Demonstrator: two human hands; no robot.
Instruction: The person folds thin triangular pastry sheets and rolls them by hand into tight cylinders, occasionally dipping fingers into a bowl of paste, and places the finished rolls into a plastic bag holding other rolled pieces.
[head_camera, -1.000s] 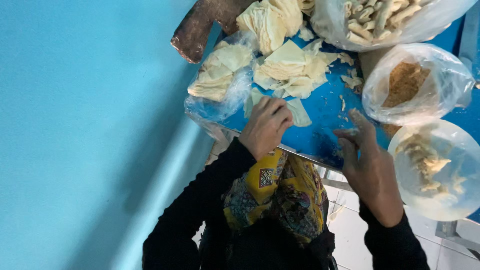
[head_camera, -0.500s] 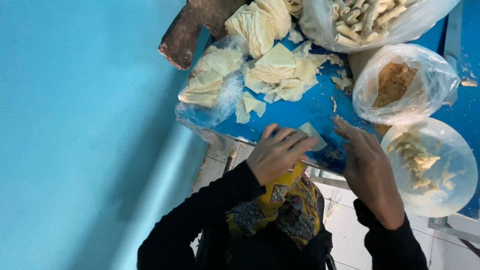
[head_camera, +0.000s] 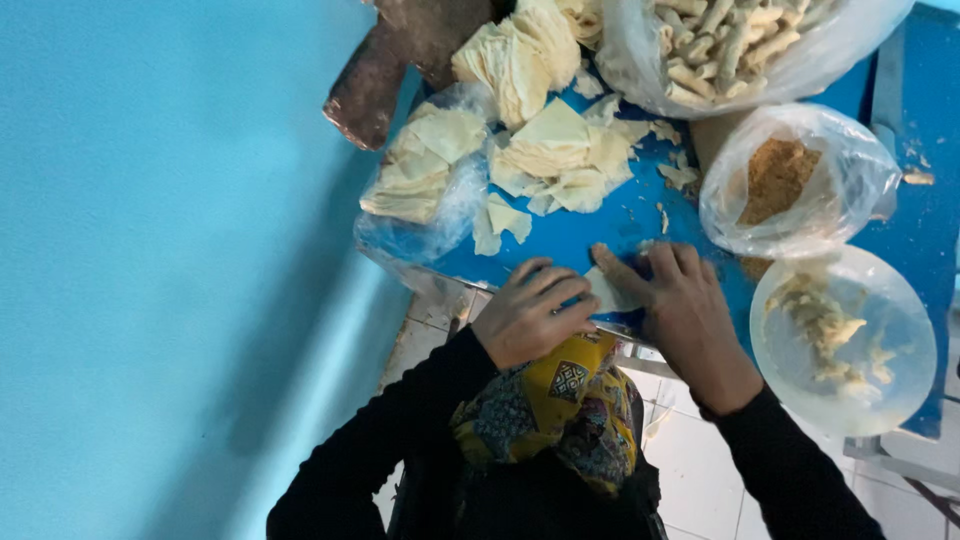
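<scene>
Both hands, left hand (head_camera: 535, 320) and right hand (head_camera: 685, 315), pressed together on one wrapper sheet (head_camera: 608, 292) at the bench (head_camera: 600, 230) edge. Roll seemingly half-formed. Finished rolls (head_camera: 730, 40) sat bagged beyond it; many loose sheets (head_camera: 555, 150) remained.

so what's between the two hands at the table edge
In the head view, a pale dough sheet lies between the left hand and right hand.

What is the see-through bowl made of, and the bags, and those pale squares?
The bowl looks like thin clear plastic: you see the blue table through it. The bags seem to be soft plastic film, crinkled and shiny. The pale squares look like thin dough sheets, matte and floppy, though paper-like wrappers cannot be ruled out. Both hands, left and right, press one small sheet.
</scene>
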